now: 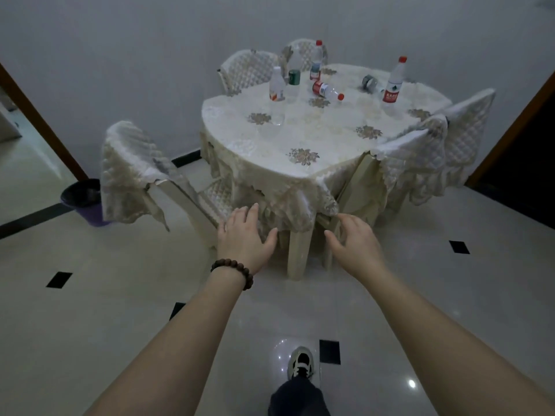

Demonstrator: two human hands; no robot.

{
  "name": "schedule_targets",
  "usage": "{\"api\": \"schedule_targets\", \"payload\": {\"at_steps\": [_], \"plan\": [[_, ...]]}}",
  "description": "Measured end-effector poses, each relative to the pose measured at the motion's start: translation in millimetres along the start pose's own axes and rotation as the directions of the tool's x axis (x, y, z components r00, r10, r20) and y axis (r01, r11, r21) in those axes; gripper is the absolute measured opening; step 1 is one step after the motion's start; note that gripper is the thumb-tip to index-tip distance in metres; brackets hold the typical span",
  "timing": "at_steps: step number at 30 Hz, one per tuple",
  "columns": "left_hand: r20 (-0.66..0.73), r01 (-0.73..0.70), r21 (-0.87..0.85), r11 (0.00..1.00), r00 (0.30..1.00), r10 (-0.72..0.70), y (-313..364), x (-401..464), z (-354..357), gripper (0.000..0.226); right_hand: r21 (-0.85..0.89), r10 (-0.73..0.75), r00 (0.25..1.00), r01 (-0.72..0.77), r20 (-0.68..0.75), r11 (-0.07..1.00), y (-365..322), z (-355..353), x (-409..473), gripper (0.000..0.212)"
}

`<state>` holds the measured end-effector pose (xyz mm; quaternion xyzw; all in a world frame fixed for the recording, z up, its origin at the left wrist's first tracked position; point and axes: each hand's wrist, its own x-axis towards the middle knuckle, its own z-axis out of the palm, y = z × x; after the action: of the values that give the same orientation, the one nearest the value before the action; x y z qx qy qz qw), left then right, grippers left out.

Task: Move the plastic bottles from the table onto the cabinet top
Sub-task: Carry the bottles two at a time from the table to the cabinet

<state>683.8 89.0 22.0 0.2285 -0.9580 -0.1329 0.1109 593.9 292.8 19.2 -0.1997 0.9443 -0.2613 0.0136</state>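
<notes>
Plastic bottles stood on the table (315, 175): red-capped bottle (394, 81) upright at the right, another red-capped one (316, 60) at the back, one lying on its side (327, 91) mid-table, a clear bottle (277, 94) at the left. Left hand (244, 237) and right hand (356, 240) were both released, fingers spread, holding nothing, short of the table. Covered chairs (135, 163) surrounded it.

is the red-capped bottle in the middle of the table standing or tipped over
Tipped over: the clear plastic red-capped bottle lies on its side on the cream floral tablecloth.
</notes>
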Motion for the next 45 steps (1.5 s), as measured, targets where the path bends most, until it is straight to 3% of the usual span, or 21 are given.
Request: {"api": "schedule_targets", "payload": {"at_steps": [8,16,32,38,42,45], "plan": [[0.011,-0.02,0.021,1.0,1.0,0.02,35.6,182.5,27.8,0.069,-0.003,-0.015,0.999,0.014,-0.03,1.0,17.5,-10.9,181.6,0.052],[0.034,-0.007,0.044,0.999,0.999,0.006,46.1,290.2,53.4,0.069,-0.004,-0.004,1.0,0.004,0.014,1.0,29.5,-2.3,298.1,0.053],[0.067,0.008,-0.012,1.0,0.998,-0.007,1.4,526.8,102.9,0.069,0.013,0.038,0.998,-0.038,0.059,0.999,2.1,57.2,531.7,0.053],[0.001,-0.043,-0.052,0.998,0.999,0.043,-13.5,614.8,111.0,0.065,0.027,0.076,0.996,-0.077,0.037,0.997,-10.9,69.9,604.0,0.052],[0.013,0.004,-0.273,0.962,1.0,-0.001,-12.1,647.9,124.8,0.073,0.02,0.121,0.992,-0.122,0.042,0.992,-2.5,72.2,625.4,0.052],[0.085,0.146,-0.595,0.791,0.989,-0.119,-7.2,664.6,135.2,0.085,0.013,0.116,0.993,-0.117,0.033,0.993,4.1,71.9,639.2,0.052]]}}
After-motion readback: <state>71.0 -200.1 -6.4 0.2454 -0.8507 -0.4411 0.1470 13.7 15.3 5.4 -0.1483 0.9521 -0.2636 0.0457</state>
